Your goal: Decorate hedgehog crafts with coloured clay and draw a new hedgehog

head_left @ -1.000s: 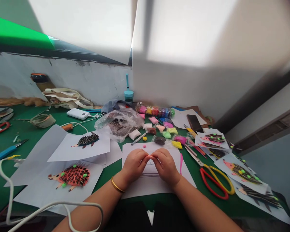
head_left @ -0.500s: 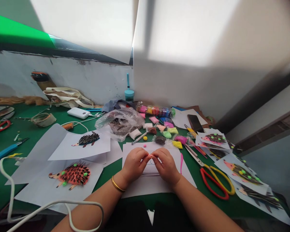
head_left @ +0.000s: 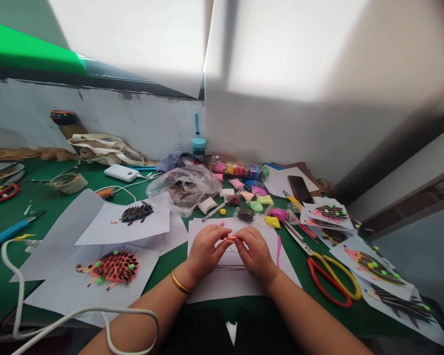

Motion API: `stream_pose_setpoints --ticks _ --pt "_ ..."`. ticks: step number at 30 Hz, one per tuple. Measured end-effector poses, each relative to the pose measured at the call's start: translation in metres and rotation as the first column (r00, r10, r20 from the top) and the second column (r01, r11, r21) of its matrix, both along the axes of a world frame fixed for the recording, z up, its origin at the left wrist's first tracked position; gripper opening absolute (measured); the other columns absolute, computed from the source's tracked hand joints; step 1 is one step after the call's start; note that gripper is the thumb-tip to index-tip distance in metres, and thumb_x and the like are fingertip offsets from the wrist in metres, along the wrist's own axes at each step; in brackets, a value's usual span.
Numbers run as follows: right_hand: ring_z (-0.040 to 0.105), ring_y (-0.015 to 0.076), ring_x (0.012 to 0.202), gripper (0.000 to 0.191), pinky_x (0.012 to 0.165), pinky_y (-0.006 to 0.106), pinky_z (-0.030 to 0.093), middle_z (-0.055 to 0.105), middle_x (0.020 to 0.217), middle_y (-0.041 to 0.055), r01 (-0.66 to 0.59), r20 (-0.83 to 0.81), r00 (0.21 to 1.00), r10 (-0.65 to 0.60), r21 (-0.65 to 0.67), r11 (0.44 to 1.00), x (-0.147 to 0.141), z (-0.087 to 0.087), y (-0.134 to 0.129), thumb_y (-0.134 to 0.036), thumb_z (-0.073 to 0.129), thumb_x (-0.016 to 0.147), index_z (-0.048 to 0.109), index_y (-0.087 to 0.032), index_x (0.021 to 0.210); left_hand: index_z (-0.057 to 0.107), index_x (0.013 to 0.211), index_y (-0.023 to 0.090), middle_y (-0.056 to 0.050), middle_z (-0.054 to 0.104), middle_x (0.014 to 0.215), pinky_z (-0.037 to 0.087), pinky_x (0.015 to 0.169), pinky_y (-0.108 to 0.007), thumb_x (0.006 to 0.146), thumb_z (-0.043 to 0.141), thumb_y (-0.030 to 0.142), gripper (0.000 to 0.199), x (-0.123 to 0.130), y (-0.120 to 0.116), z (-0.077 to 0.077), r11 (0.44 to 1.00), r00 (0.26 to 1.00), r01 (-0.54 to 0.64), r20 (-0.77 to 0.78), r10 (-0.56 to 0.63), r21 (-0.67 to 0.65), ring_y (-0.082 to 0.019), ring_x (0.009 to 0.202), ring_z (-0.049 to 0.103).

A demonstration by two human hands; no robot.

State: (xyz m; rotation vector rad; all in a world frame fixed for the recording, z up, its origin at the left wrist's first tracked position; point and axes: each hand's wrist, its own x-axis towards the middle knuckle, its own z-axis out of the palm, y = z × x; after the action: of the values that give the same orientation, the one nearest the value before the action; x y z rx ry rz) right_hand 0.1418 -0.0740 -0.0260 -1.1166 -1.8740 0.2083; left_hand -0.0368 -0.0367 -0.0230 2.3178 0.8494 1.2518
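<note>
My left hand (head_left: 206,249) and my right hand (head_left: 255,252) meet fingertip to fingertip over a white sheet of paper (head_left: 203,291). Both pinch a small peach-pink piece of modelling clay (head_left: 231,238), partly covered by the fingers. Drawn lines (head_left: 232,248) show on the paper between my thumbs, though the hands hide most of them. A tiny pink clay ball (head_left: 222,224) lies on the sheet's far part, and a magenta clay strip (head_left: 278,249) runs along its right side. Just beyond the paper sits a yellow clay ball (head_left: 222,212) by a white pen (head_left: 213,212).
Clay packets (head_left: 256,205) and a plastic bag of dark seeds (head_left: 185,190) are at the back. Scissors (head_left: 329,276) lie right, beside finished hedgehog pictures (head_left: 377,266). More hedgehog sheets (head_left: 107,268) are left, where a white cable (head_left: 18,296) loops near my left forearm.
My left index finger has lifted a little off the thumb, widening the gap above the clay. Both hands otherwise stay in place, and the view has shifted very slightly.
</note>
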Motion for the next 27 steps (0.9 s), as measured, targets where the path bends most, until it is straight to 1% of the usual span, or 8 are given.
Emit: stream_pose_setpoints --ticks 1,3,7,12,16,18,23,27 --pt "0.057 0.0210 0.085 0.013 0.078 0.038 0.044 0.066 0.086 0.0055 0.000 0.000 1.000 0.000 0.000 1.000 -0.0001 0.0000 0.0001 -0.023 0.051 0.096 0.064 -0.022 0.094 0.066 0.104 0.020 -0.007 0.069 0.091 0.050 0.081 -0.036 0.094 0.057 0.031 0.017 0.0004 -0.0003 0.0002 1.000 1.000 0.007 0.013 -0.007 0.004 -0.019 0.086 0.062" --pt "0.057 0.0207 0.083 0.013 0.077 0.038 0.044 0.065 0.086 0.0054 -0.003 -0.004 1.000 0.003 0.003 1.000 -0.0003 0.0008 0.0000 -0.024 0.051 0.096 0.063 -0.021 0.093 0.068 0.098 0.021 -0.005 0.070 0.086 0.051 0.079 -0.035 0.094 0.057 0.030 0.015 0.0011 -0.0011 0.0005 1.000 0.999 0.011 0.030 -0.011 -0.002 -0.019 0.083 0.062" --pt "0.057 0.0207 0.083 0.013 0.077 0.038 0.044 0.064 0.084 0.0048 -0.012 -0.018 1.000 0.012 -0.002 1.000 -0.0007 0.0031 -0.0008 -0.026 0.052 0.095 0.063 -0.021 0.092 0.068 0.089 0.020 -0.004 0.069 0.080 0.050 0.075 -0.033 0.093 0.059 0.032 0.015 0.0020 -0.0018 -0.0005 0.997 0.998 -0.019 0.061 0.024 -0.073 -0.018 0.079 0.062" --pt "0.058 0.0206 0.082 0.011 0.076 0.037 0.045 0.066 0.083 0.0046 -0.024 -0.045 0.999 0.023 -0.030 0.999 0.0002 0.0021 0.0002 -0.028 0.056 0.094 0.065 -0.022 0.092 0.072 0.092 0.022 -0.004 0.072 0.084 0.052 0.078 -0.033 0.094 0.058 0.035 0.019 0.0016 0.0002 -0.0039 0.990 0.997 0.029 0.080 -0.018 -0.138 -0.017 0.081 0.065" --pt "0.059 0.0201 0.082 0.010 0.076 0.036 0.045 0.067 0.084 0.0046 -0.012 -0.062 0.998 0.009 -0.034 0.999 0.0010 0.0008 0.0012 -0.025 0.056 0.094 0.065 -0.022 0.092 0.071 0.105 0.023 -0.005 0.074 0.097 0.053 0.085 -0.035 0.095 0.055 0.032 0.021 0.0014 0.0015 -0.0055 0.994 0.999 0.024 0.040 -0.020 -0.106 -0.019 0.093 0.066" --pt "0.059 0.0199 0.080 0.009 0.075 0.036 0.044 0.066 0.082 0.0040 -0.001 -0.041 0.999 -0.001 -0.033 0.999 0.0003 0.0005 0.0013 -0.023 0.057 0.093 0.065 -0.022 0.089 0.070 0.107 0.023 -0.006 0.073 0.097 0.053 0.085 -0.036 0.094 0.057 0.031 0.020 0.0015 0.0013 -0.0053 0.997 1.000 0.013 0.029 -0.011 -0.071 -0.019 0.093 0.066" --pt "0.057 0.0188 0.076 0.009 0.072 0.034 0.044 0.064 0.076 0.0025 0.000 -0.013 1.000 -0.001 -0.050 0.999 -0.0031 -0.0004 0.0025 -0.021 0.058 0.090 0.064 -0.022 0.084 0.071 0.092 0.021 -0.004 0.068 0.078 0.051 0.072 -0.033 0.094 0.057 0.029 0.016 0.0020 -0.0009 -0.0023 0.999 1.000 -0.001 0.007 0.002 -0.046 -0.017 0.076 0.063" --pt "0.056 0.0183 0.076 0.007 0.071 0.033 0.044 0.062 0.076 0.0019 -0.004 -0.027 1.000 0.002 -0.080 0.997 -0.0032 0.0052 0.0060 -0.020 0.058 0.088 0.062 -0.022 0.083 0.068 0.090 0.021 -0.005 0.070 0.083 0.051 0.075 -0.034 0.095 0.055 0.027 0.016 0.0030 -0.0003 0.0017 0.997 0.999 -0.031 0.016 0.033 -0.076 -0.019 0.080 0.063"
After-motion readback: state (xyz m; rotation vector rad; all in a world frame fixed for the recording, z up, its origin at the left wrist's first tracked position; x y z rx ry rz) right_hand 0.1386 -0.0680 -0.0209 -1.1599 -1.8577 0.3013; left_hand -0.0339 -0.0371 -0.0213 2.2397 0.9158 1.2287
